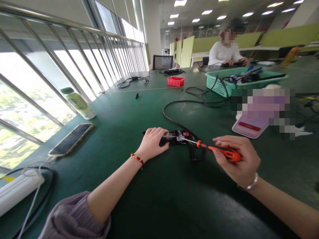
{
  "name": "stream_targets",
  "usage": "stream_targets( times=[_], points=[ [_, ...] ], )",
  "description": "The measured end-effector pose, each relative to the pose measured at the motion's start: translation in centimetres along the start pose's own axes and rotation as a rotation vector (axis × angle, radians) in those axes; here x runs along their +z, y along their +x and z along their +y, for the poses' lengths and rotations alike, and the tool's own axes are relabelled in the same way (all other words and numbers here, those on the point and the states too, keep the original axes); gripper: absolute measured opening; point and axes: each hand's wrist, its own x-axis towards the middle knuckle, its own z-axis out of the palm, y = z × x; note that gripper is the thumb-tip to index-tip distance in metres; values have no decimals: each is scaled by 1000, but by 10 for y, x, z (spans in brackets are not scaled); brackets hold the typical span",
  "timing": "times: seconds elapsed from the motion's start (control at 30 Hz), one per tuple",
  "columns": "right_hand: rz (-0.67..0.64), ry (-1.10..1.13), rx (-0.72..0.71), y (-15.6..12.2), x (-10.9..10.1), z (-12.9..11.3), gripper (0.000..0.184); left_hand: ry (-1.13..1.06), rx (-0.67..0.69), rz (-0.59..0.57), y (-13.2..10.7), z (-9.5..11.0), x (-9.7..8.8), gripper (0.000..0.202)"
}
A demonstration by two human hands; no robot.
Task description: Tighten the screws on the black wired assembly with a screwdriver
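Left hand point(153, 141) clasps the black device point(173, 136) at its left end; right hand point(238, 159), pinching the screwdriver point(209, 147), should guide gently.

the railing point(57, 21) looks glossy metal, the screwdriver handle point(206, 146) smooth plastic.

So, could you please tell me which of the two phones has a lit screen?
The phone at the right, just beyond the right hand holding the screwdriver: it glows pinkish, whereas the phone at the left looks dark.
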Motion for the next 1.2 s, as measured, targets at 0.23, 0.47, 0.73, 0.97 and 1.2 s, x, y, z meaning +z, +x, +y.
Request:
stream_targets(
  times=[0.23, 0.47, 0.73, 0.97, 1.2],
  points=[
    [38, 74, -2, -1, 2, 3, 46, -6, 0, 7, 0, 0, 0, 30],
    [10, 5, -23, 0, 1, 2, 33, -1, 6, 8, 0, 1, -1, 30],
    [1, 43, -34, 1, 1, 3, 41, 9, 1, 1, 0, 1, -1, 31],
    [-47, 8, 19, -1, -1, -1, 33, 13, 8, 8, 0, 0, 1, 31],
    [61, 89, 24, 0, 5, 5, 46, 19, 6, 9, 0, 0, 1, 31]
  ],
)
